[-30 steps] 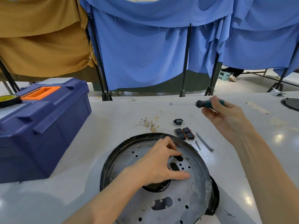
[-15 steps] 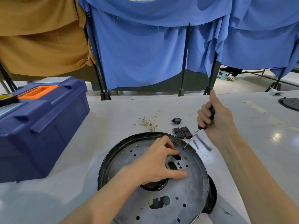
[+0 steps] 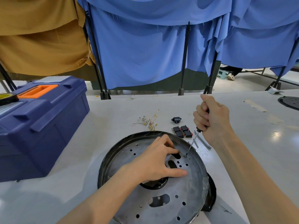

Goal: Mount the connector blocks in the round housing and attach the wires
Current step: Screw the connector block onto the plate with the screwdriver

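A single wide-angle view looks from the person's head, facing forward and tilted down over the counter [image 3: 242, 143], so both forearms enter from the bottom edge and reach away from the lens. It sits close above the work: the left hand [image 3: 155, 160] and the round housing [image 3: 161, 207] fill the lower middle, the right hand [image 3: 210, 117] with its screwdriver [image 3: 191, 143] lies just right of centre, and the blue toolbox [image 3: 40, 123] sits at the left edge. The upper half takes in the blue curtains [image 3: 145, 54] beyond the counter's far edge
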The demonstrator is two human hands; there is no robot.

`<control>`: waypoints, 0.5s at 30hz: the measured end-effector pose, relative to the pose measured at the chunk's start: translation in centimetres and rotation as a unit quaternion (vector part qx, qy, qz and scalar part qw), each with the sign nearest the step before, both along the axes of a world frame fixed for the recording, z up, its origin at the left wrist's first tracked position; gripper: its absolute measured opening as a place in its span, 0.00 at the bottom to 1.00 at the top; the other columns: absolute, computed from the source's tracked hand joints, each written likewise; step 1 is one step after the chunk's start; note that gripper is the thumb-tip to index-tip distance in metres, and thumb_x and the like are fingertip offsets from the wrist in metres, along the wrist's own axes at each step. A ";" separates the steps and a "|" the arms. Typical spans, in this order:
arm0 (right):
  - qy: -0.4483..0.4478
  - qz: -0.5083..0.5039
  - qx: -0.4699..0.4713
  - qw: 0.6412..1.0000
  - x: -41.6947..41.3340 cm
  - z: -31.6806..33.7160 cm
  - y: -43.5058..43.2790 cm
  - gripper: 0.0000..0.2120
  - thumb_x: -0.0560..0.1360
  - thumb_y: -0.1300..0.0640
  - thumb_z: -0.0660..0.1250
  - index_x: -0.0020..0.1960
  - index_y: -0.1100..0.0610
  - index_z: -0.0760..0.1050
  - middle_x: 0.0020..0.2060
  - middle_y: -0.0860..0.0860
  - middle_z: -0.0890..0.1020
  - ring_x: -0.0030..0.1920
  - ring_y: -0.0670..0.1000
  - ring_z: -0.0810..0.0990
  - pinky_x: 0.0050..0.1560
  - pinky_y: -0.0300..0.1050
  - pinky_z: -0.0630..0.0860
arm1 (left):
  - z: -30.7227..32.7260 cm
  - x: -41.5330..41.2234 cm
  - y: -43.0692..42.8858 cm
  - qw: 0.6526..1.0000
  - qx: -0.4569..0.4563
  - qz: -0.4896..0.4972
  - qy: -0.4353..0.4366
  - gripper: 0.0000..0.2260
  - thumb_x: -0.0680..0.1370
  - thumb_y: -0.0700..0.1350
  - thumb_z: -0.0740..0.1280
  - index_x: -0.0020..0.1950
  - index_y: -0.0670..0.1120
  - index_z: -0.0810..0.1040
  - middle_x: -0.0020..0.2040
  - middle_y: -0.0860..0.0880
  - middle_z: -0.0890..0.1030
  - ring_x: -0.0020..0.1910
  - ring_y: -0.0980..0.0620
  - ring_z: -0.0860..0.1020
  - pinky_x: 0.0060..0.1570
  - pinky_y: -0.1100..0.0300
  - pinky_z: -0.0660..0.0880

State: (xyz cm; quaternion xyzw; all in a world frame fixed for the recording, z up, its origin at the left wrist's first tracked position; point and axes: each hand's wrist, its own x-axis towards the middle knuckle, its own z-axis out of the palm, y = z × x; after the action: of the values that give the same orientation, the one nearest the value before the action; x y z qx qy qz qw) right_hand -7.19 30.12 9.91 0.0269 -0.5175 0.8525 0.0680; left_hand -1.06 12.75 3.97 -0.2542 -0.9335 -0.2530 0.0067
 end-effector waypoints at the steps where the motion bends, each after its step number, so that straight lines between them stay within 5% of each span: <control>1: 0.002 0.001 0.008 1.000 0.1 0.0 -0.1 0.20 0.78 0.57 0.63 0.29 0.55 0.61 0.20 0.48 0.59 0.20 0.47 0.54 0.21 0.35 0.52 | 0.0 0.0 0.0 1.000 -0.001 0.000 0.000 0.32 0.70 0.64 0.71 0.69 0.49 0.74 0.57 0.55 0.67 0.60 0.56 0.66 0.63 0.62 0.65; 15: -0.002 0.012 0.015 1.000 0.2 -0.2 -0.2 0.20 0.78 0.58 0.63 0.30 0.55 0.60 0.21 0.48 0.58 0.20 0.47 0.54 0.23 0.36 0.49 | 0.0 0.1 0.0 1.000 -0.002 -0.003 0.008 0.32 0.70 0.64 0.71 0.70 0.49 0.73 0.57 0.55 0.67 0.59 0.57 0.66 0.61 0.64 0.65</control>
State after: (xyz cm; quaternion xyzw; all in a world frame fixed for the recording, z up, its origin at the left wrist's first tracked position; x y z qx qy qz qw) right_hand -6.97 29.92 9.73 0.0327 -0.5304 0.8452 0.0560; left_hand -1.00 12.74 3.95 -0.2594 -0.9330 -0.2491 0.0126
